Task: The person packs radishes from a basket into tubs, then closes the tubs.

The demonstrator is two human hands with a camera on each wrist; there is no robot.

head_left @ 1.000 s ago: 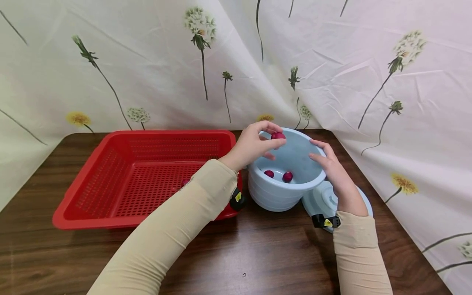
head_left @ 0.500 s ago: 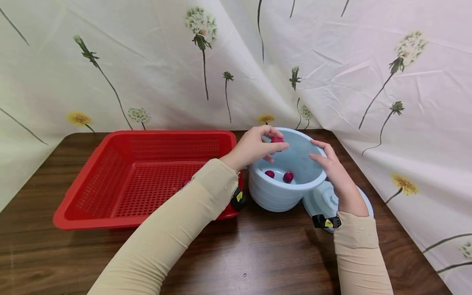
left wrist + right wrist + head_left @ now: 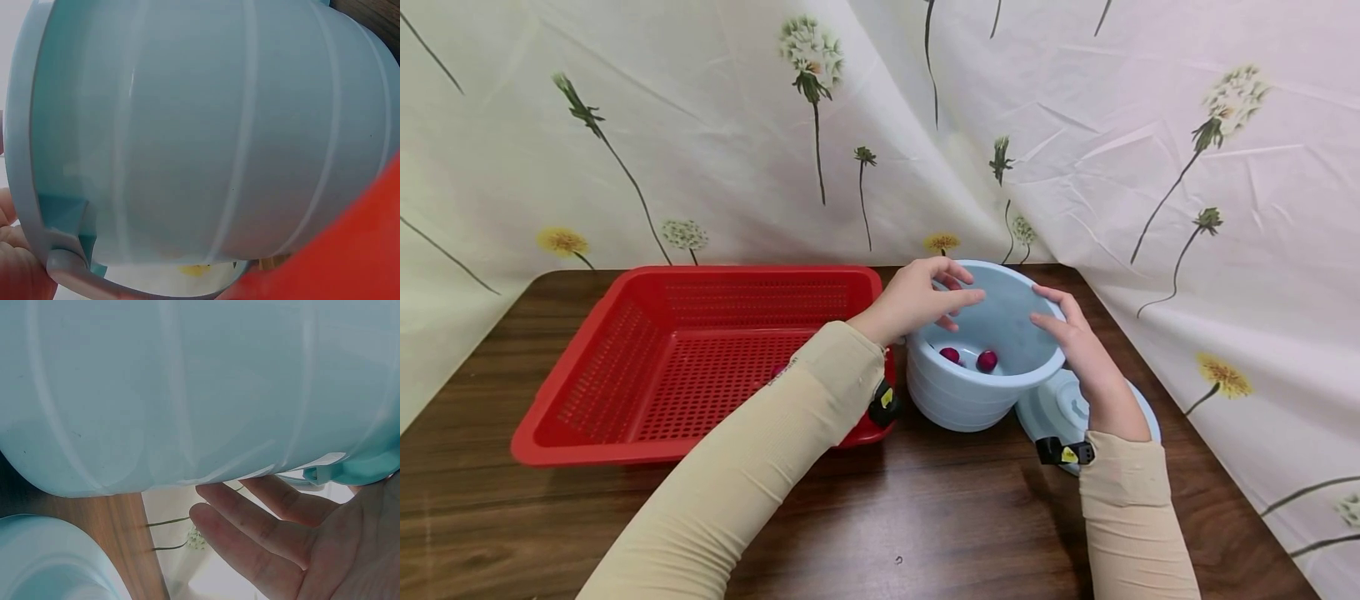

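Observation:
A light blue bucket stands on the table, its mouth tipped toward me. Two small dark-red round items, fruit-like, are plain on its floor, one right of the other; a sliver of something shows between them. Over the bucket's left rim hangs my left hand, fingers loosely spread, nothing in its grasp. On the opposite side my right hand holds the rim, thumb reaching inside. Its other fingers lie along the outer wall in the right wrist view. A red perforated basket sits at left.
A light blue lid lies on the table under the right forearm. Inside the basket, another dark-red item is partly hidden by the left sleeve. The bucket's carry handle hangs at its side. A flower-printed cloth covers the wall behind.
The dark-red item between my left fingers has left them and dropped into the bucket. That hand has opened slightly in place. My right hand has stayed on the rim.

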